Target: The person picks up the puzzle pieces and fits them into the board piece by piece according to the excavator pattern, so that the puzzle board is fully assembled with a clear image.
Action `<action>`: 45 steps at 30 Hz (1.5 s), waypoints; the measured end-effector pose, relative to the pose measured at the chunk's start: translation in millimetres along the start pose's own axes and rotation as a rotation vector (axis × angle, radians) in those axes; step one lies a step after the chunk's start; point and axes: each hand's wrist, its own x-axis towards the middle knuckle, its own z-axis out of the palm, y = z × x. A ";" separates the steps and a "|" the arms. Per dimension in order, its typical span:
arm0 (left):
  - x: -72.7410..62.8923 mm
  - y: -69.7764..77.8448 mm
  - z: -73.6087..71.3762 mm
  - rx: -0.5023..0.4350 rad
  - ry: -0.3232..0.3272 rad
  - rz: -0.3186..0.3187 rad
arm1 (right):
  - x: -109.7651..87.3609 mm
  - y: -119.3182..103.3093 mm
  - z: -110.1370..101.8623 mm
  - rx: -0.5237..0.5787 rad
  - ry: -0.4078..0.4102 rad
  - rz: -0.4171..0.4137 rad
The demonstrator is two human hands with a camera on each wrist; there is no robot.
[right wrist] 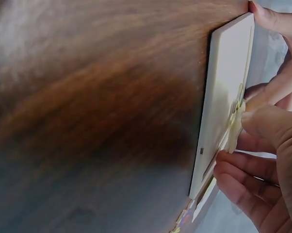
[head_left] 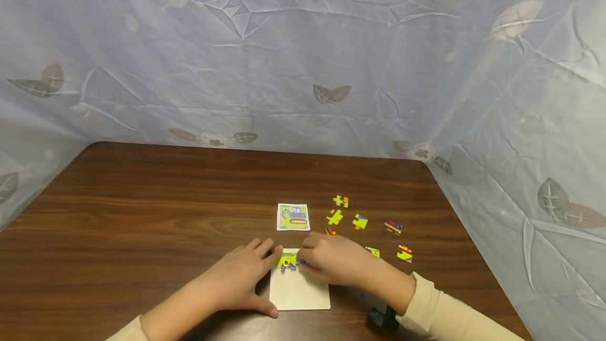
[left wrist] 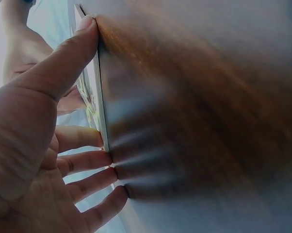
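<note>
A pale puzzle board point(head_left: 300, 293) lies on the brown table near its front edge. Green and purple jigsaw pieces point(head_left: 285, 262) sit in its upper left part. My left hand point(head_left: 239, 275) spreads along the board's left side, index fingertip by the upper corner and thumb at the lower one. In the left wrist view its fingers are extended, fingertips right at the board's edge. Over the upper part of the board, my right hand point(head_left: 333, 258) pinches a jigsaw piece point(right wrist: 235, 130) between thumb and fingers. The right hand covers the board's upper right corner in the head view.
A small picture card point(head_left: 293, 217) of a blue excavator lies just beyond the board. Several loose jigsaw pieces point(head_left: 360, 221) are scattered to the right. A black object point(head_left: 382, 320) is under the right wrist. A patterned curtain point(head_left: 284, 57) surrounds the table's back and sides.
</note>
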 end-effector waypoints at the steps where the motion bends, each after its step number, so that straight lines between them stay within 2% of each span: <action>1: -0.2 0.0 -0.1 -0.001 0.001 0.001 | -0.2 -0.5 0.8 -0.020 0.006 -0.002; 6: -0.3 -0.8 0.4 0.013 0.017 0.012 | -1.3 -3.9 4.3 -0.074 0.030 0.004; 11: -0.1 -1.6 1.3 0.019 0.018 0.016 | -1.9 -7.4 7.0 -0.103 0.021 0.022; 21: 1.2 -1.9 1.9 0.029 0.022 0.018 | -2.9 -6.9 9.5 -0.117 0.035 0.023; 35: 1.0 -1.6 2.1 0.052 0.043 0.034 | -3.3 -6.0 15.2 -0.093 0.054 0.040; 45: 0.8 -1.2 3.6 0.000 0.028 0.012 | -3.8 -5.9 14.8 -0.032 0.046 0.054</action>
